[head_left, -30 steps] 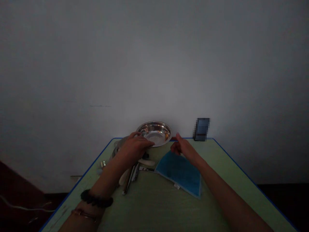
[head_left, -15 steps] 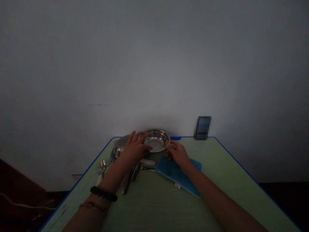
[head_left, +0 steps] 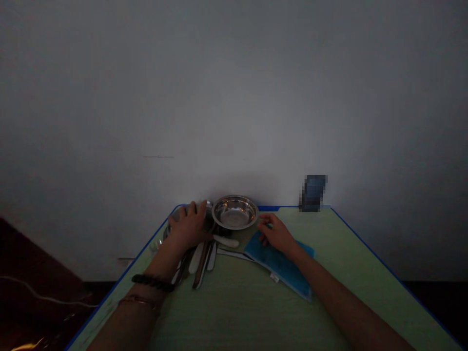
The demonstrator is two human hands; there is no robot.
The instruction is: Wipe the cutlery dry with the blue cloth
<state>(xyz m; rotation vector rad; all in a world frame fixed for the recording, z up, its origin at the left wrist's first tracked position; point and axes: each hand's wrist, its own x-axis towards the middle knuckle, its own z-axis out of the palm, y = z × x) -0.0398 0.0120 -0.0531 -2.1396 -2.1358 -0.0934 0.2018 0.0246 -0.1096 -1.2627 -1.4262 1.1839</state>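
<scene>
A shiny metal bowl (head_left: 236,222) stands at the far edge of the table, with neither hand on it. My left hand (head_left: 188,226) is open, its fingers spread over other metal dishware (head_left: 209,222) left of the bowl; whether it touches that is hard to tell. Just right of the bowl, my right hand (head_left: 276,235) hovers with loosely bent fingers apart and nothing visible in them. Below it lies a folded blue cloth (head_left: 276,265) with a white tag. Cutlery with brown and white handles (head_left: 200,270) lies below my left hand, partly hidden by it.
A white-handled utensil (head_left: 226,242) lies in front of the bowl. A slim metal utensil (head_left: 236,254) reaches toward the cloth. A pixelated dark device (head_left: 313,194) stands at the back right, near the wall (head_left: 234,97). Blue edging (head_left: 369,251) borders the green table (head_left: 234,317).
My left hand has come off the bowl's rim and moved left over the other dishware. My right hand has drawn slightly away from the bowl. The view has shifted a little.
</scene>
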